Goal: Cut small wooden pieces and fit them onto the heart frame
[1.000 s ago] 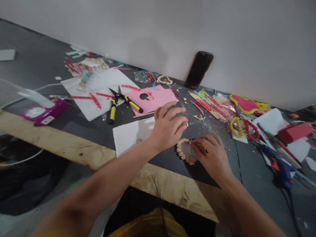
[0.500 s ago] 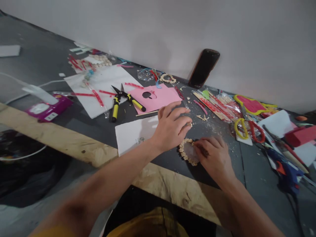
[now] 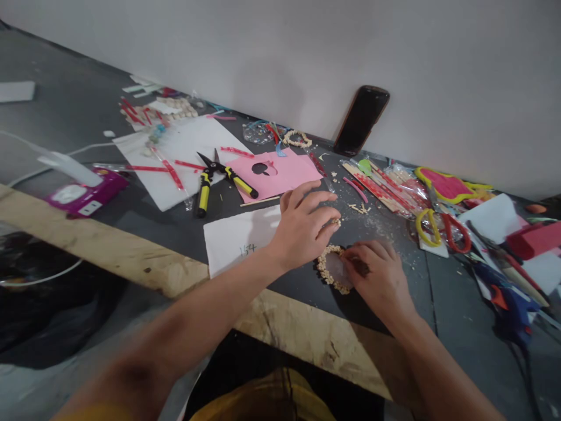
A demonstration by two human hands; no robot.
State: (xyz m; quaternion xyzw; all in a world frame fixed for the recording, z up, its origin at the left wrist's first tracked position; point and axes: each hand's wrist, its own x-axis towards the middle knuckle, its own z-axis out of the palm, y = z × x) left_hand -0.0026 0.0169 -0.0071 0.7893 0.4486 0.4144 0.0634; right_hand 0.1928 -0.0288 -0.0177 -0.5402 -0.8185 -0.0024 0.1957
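A ring of small pale wooden bits (image 3: 326,272) lies on the dark tabletop around a whitish, see-through centre. My right hand (image 3: 379,278) is closed over the ring's right side, its thumb and finger pinched at the upper right rim. Whatever sits in that pinch is hidden by the fingers. My left hand (image 3: 302,225) hovers just up and left of the ring, fingers curved and spread. A few tiny beige bits (image 3: 336,222) show right at its fingertips. Under the left wrist is a white sheet (image 3: 236,237) with "154" written on it.
Yellow-handled cutters (image 3: 213,175) lie beside pink paper (image 3: 289,175). A phone (image 3: 362,121) leans on the wall. Red-and-yellow scissors (image 3: 442,228), wrapped sticks (image 3: 379,190) and a blue glue gun (image 3: 508,301) crowd the right. A purple power strip (image 3: 90,193) stands left.
Both hands hold almost the same place. The right fingers have shifted very slightly at the ring's rim.
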